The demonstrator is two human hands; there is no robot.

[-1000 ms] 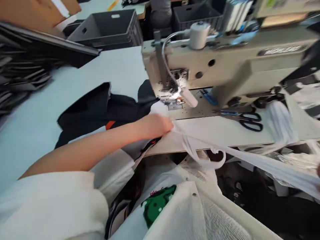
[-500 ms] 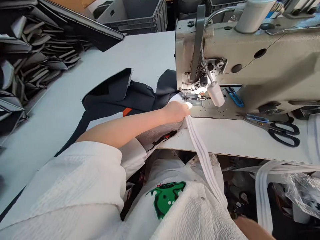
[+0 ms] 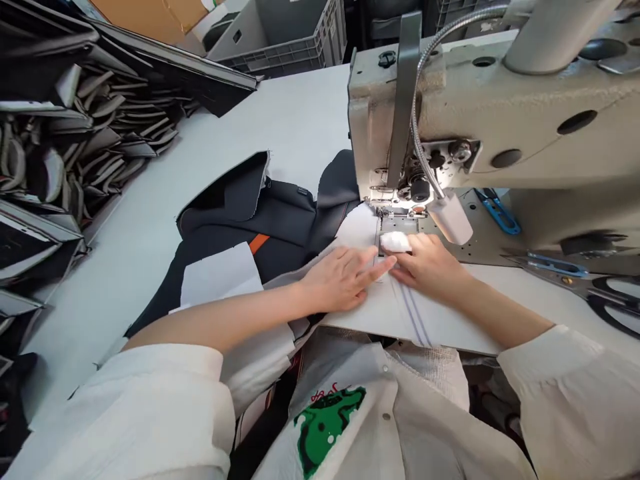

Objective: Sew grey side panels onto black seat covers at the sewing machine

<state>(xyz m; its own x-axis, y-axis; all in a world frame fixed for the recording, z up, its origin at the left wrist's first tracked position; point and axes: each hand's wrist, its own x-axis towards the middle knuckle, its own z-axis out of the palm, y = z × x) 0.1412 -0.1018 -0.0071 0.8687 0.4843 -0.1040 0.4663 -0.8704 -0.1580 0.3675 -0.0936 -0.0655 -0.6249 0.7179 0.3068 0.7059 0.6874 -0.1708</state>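
Observation:
My left hand (image 3: 343,277) lies flat with fingers spread on the edge of the dark fabric piece (image 3: 285,220), just left of the needle area. Opposite it, my right hand (image 3: 425,263) presses its fingers together on the white striped strip (image 3: 413,313) in front of the presser foot (image 3: 383,217); a white wrapping (image 3: 396,242) covers one fingertip. The strip runs down over the table edge. White backing (image 3: 357,227) of the fabric reaches the foot of the sewing machine (image 3: 475,120).
Blue thread snips (image 3: 500,212) lie on the machine bed. Black-handled scissors (image 3: 613,303) and a second blue snips (image 3: 557,265) are at the right. Stacked dark pieces (image 3: 100,127) fill the left, and a grey crate (image 3: 285,40) stands behind the table.
My right hand has come up from the lower right onto the strip by the needle. My left hand has let go of the strip, moved lower left and opened. The view has shifted closer.

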